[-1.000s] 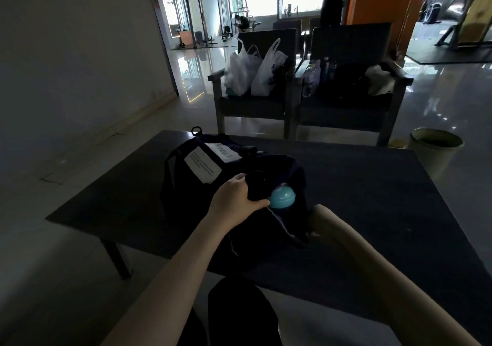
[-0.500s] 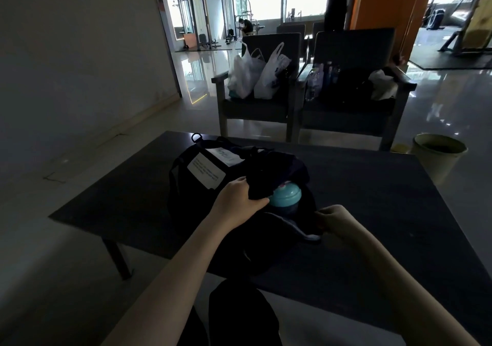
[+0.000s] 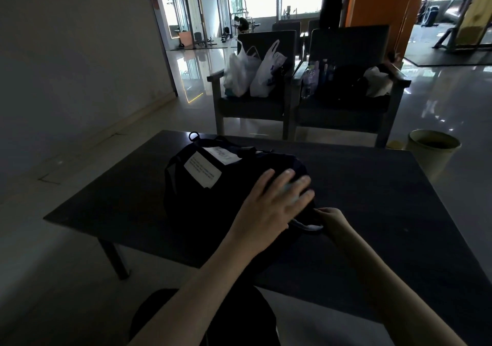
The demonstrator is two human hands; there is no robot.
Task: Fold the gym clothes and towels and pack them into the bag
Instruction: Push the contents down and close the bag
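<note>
1. Bag (image 3: 213, 207): dark and soft, lying on the worktop (image 3: 386, 199) straight ahead of me. It has two white labels (image 3: 202, 171) on its upper face. The contents are too dark to read.
2. Long axis: runs from the bag's far-left end, where a small loop (image 3: 193, 135) stands up, to its near-right end, the end closest to me.
3. Left hand (image 3: 277, 201): open, with fingers straight and spread, palm down on the bag's top toward the near-right end. It grips nothing. I judge it is pressing the load down.
4. Right hand (image 3: 331, 220): at the bag's near-right tip, just right of my left hand. Its fingers are curled and pinch the bag's edge beside a pale strip (image 3: 306, 225). Whether a zip pull sits in that pinch I cannot tell.
5. Relation that counts: both hands are at the same end, and the rest of the bag stretches away from them to the far left. The right hand has the edge; the left is nearer the middle.
6. Judgement: packing looks nearly done, with closing the likely step. Any pull by my right hand would have to travel along the long axis, while the flat left hand braces.
7. Beyond the bag: two chairs (image 3: 255, 111), one carrying white plastic bags (image 3: 250, 76). Right of the bag, off the worktop, stands a pale bin (image 3: 431, 153).
</note>
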